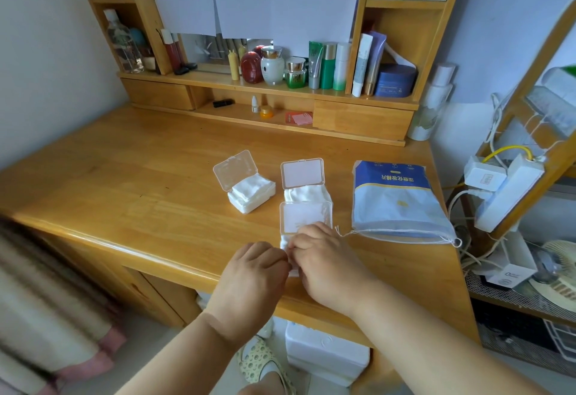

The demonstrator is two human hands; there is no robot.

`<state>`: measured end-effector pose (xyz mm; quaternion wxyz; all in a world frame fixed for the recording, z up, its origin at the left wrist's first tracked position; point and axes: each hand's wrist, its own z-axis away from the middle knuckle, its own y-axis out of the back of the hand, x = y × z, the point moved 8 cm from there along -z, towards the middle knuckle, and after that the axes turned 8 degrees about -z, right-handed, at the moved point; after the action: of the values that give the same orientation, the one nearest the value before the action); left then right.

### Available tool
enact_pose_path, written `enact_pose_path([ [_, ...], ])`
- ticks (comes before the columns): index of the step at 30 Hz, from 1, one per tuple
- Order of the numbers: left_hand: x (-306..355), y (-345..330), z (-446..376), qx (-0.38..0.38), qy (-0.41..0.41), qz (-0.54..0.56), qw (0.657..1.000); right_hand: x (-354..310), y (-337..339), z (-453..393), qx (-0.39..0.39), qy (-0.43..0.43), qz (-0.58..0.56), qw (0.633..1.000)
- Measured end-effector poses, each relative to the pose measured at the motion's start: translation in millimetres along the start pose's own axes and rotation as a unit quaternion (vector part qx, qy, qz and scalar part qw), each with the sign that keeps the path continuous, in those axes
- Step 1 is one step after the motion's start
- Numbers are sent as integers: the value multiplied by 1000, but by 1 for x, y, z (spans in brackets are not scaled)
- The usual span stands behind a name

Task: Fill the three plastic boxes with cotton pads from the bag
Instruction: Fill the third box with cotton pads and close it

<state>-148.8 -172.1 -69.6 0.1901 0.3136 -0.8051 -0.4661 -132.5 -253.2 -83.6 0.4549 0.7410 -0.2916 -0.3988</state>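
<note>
**Both hands on the near box, bag off to the right**

The right hand [324, 257] and the left hand [255, 270] meet at the near box [304, 218]. Their fingers are curled, and they seem to pinch the white pads [285, 243] that poke out between them. The fingertips are hidden, so I cannot tell just how they hold.

The near box sits right under the hands, touching them, with its clear lid standing up just past the knuckles. I think the hands are pushing pads down into it.

Straight ahead of the right hand is the middle box [307, 192], open and holding pads. Ahead and to the left is the far box [252, 193], open and full.

The bag [396, 198] lies to the right of the right hand, flat on the desk [124, 182]. Its long side runs away from the person, and its string end is near the right hand. So the right hand is the closer one for more pads.
</note>
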Motion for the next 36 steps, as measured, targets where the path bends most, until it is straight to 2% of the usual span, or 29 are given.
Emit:
enact_pose_path([
  [3,5,-3,-3,-24,-31,-37,999,2,-7,-1,-24,-13,4,1000],
  [9,6,-16,-4,-82,-5,-61,995,11,-4,-1,-5,-41,-49,998],
  [18,5,-15,-3,-82,31,-33,996,0,4,1,5,17,-43,999],
  [26,5,-16,0,-74,34,-38,996,5,-2,0,-10,8,-30,999],
  [32,5,-12,-2,-53,24,-25,998,8,-10,-15,-73,14,27,997],
  [36,5,-10,-2,-44,23,-18,999,8,-10,-15,-68,18,37,997],
])
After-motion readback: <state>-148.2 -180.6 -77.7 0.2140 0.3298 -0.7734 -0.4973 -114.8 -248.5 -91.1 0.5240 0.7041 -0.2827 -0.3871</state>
